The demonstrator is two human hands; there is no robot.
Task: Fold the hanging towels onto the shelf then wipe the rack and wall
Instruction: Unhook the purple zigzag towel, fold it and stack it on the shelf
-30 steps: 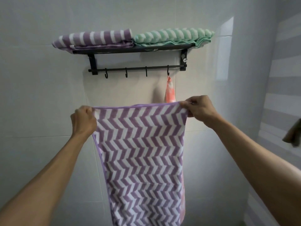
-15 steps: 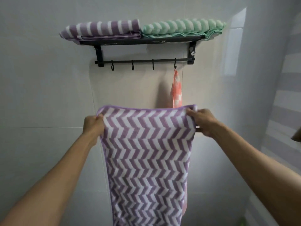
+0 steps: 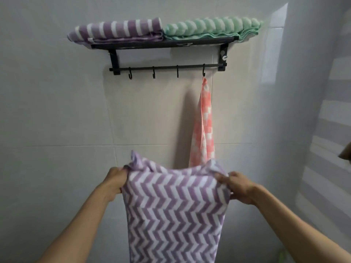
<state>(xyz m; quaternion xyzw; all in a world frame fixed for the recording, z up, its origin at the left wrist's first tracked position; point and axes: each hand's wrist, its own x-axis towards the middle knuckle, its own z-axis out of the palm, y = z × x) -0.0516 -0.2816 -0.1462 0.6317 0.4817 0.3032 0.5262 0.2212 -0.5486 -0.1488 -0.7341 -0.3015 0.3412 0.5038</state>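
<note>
left hand (image 3: pixel 116 179): fingers gripping left top corner of purple-and-white chevron towel (image 3: pixel 174 211) | towel: hanging in front of white tiled wall (image 3: pixel 57 111), below black metal wall rack (image 3: pixel 163 44) | right hand (image 3: pixel 240 187): fingers pinching right top corner

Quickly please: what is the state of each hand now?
Left hand: closed, gripping the purple-and-white zigzag cloth towel at its top corner.
Right hand: closed, gripping the same towel's other top corner.
</note>
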